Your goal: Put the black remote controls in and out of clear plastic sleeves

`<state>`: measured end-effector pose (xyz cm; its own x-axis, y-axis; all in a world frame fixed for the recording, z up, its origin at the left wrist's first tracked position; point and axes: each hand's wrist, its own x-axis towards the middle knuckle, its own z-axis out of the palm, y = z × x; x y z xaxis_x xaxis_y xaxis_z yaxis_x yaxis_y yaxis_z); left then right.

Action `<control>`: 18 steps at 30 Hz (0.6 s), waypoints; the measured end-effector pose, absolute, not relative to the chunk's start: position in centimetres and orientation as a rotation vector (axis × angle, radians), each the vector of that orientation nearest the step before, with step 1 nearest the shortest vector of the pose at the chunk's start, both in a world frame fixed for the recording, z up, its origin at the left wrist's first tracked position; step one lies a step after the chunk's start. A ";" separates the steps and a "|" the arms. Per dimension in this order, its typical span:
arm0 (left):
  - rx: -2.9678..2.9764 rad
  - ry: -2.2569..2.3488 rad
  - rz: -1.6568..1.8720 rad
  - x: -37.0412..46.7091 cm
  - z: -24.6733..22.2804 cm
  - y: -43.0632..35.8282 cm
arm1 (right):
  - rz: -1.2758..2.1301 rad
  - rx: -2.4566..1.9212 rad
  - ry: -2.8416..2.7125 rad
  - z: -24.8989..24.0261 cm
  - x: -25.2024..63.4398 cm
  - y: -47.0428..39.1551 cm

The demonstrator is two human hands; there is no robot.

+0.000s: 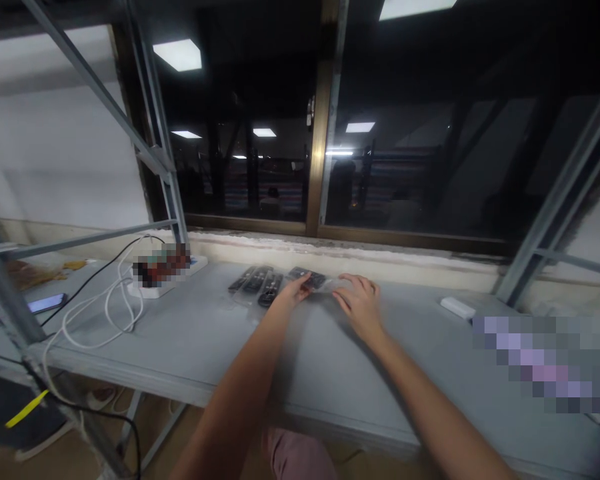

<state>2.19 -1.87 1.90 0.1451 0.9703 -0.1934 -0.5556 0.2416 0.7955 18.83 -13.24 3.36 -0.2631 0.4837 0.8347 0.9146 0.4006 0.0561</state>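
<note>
1 black item (318,279), apparently in clear plastic (332,284)

A flat, clear plastic packet with black contents (317,278) is held at the grey tabletop (330,373); to its left, similar clear plastic packets of black items (270,291) are laid close together, details blurred.

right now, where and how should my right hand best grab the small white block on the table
Probably by the middle of the white block, across its two long sides, coming from above and the left: it is longer than wide, seems to lie flat on the grey table, and the right hand is on that side.
</note>
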 end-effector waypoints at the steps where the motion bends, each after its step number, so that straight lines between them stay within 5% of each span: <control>1: 0.644 0.804 1.210 2.2 1.9 -1.9 | -0.713 -1.203 -1.899 3.4 18.8 -13.3; 18: 0.674 0.857 1.208 2.3 1.7 -1.7 | -0.661 -1.215 -1.886 3.5 18.8 -13.4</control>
